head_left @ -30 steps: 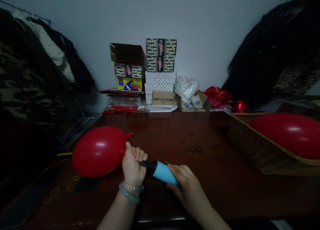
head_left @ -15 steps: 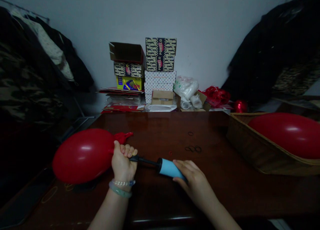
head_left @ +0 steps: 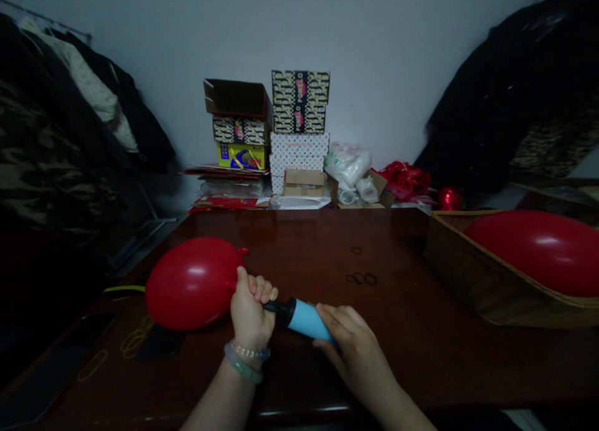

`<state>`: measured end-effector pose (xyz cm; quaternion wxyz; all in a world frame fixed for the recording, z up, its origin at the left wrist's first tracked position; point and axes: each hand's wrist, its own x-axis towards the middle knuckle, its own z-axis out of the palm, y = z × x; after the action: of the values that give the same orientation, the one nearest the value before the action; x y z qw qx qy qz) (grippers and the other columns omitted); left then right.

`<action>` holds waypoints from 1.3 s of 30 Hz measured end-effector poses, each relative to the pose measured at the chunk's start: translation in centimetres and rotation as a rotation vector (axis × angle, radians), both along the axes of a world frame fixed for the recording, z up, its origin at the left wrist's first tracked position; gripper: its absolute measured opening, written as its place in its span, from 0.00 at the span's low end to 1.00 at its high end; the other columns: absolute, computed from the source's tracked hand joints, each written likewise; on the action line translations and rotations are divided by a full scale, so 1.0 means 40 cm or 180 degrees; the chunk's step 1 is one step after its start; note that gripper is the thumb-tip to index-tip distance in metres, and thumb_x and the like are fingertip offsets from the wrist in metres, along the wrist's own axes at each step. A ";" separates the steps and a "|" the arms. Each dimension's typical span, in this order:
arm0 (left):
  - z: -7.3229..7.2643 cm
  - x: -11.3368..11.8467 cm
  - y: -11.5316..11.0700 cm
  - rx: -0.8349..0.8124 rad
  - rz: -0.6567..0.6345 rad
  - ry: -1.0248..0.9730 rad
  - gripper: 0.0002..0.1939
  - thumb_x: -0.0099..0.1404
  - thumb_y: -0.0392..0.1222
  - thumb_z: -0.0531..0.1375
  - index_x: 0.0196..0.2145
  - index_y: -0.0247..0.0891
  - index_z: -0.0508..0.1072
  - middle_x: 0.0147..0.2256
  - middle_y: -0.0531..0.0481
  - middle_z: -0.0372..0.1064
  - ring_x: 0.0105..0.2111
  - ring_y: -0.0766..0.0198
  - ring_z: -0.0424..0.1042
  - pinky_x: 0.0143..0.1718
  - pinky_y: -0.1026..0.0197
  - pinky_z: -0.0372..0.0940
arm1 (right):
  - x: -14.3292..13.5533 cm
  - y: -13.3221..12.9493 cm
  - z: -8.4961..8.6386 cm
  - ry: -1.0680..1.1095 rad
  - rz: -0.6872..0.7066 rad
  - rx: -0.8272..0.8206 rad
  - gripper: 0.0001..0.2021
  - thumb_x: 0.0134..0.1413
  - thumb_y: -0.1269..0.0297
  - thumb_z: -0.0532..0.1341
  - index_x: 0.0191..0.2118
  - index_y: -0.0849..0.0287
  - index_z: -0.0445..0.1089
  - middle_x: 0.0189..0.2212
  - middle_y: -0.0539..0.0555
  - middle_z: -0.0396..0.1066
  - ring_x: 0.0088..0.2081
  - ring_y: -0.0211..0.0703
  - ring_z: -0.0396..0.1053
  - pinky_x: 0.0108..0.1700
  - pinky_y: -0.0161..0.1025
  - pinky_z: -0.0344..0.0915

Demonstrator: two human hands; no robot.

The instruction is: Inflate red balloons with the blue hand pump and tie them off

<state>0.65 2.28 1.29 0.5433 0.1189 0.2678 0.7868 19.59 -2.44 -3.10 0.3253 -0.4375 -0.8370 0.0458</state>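
Observation:
My left hand, with beads and a green bangle at the wrist, is closed around the neck of an inflated red balloon and the black nozzle end of a hand pump. A small red tip sticks out behind the balloon's right side. The pump's light blue barrel lies in my right hand, fingers wrapped over its near end. Only a short black length shows between the barrel and my left fist. Exactly how the balloon sits on the nozzle is hidden by my left fingers.
A wicker basket holding another red balloon stands at the right. Black bands lie mid-table; tan rubber bands, a dark flat object and a yellow-green strip lie left. Stacked boxes stand along the wall.
My left hand has moved right with the balloon, closer to the blue barrel, so less black rod shows. My right hand and the barrel have shifted slightly left. The yellow-green strip has come into view.

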 end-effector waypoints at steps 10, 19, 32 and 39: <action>0.014 -0.036 0.020 0.0149 0.0172 0.0085 0.25 0.61 0.47 0.60 0.17 0.38 0.48 0.13 0.60 0.43 0.12 0.75 0.45 0.15 0.68 0.47 | 0.037 0.036 -0.004 0.0101 0.0235 -0.0161 0.24 0.56 0.65 0.61 0.58 0.55 0.61 0.51 0.58 0.69 0.49 0.49 0.66 0.51 0.48 0.67; 0.024 -0.075 0.031 0.0101 0.0290 -0.0044 0.24 0.63 0.48 0.58 0.18 0.38 0.49 0.12 0.61 0.44 0.12 0.75 0.45 0.15 0.68 0.48 | 0.062 0.042 0.003 0.0039 0.0170 0.0025 0.24 0.55 0.66 0.61 0.58 0.56 0.61 0.50 0.58 0.69 0.50 0.50 0.66 0.51 0.50 0.67; 0.003 -0.012 0.012 0.0075 -0.0005 -0.0026 0.25 0.61 0.47 0.60 0.18 0.38 0.49 0.13 0.61 0.43 0.12 0.75 0.45 0.15 0.68 0.47 | -0.002 -0.003 -0.002 0.0039 -0.0061 -0.0134 0.25 0.56 0.68 0.60 0.59 0.56 0.59 0.51 0.58 0.68 0.49 0.51 0.65 0.52 0.50 0.66; -0.006 0.006 0.004 0.0088 -0.0030 0.0137 0.26 0.61 0.53 0.59 0.17 0.38 0.50 0.13 0.60 0.43 0.12 0.75 0.45 0.16 0.67 0.48 | -0.008 -0.005 -0.005 0.0098 -0.0099 -0.0148 0.24 0.55 0.68 0.61 0.58 0.55 0.61 0.50 0.57 0.70 0.48 0.49 0.66 0.51 0.48 0.67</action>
<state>0.88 2.43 1.04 0.5394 0.1446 0.2680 0.7851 19.28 -2.63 -3.32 0.3286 -0.4571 -0.8237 0.0669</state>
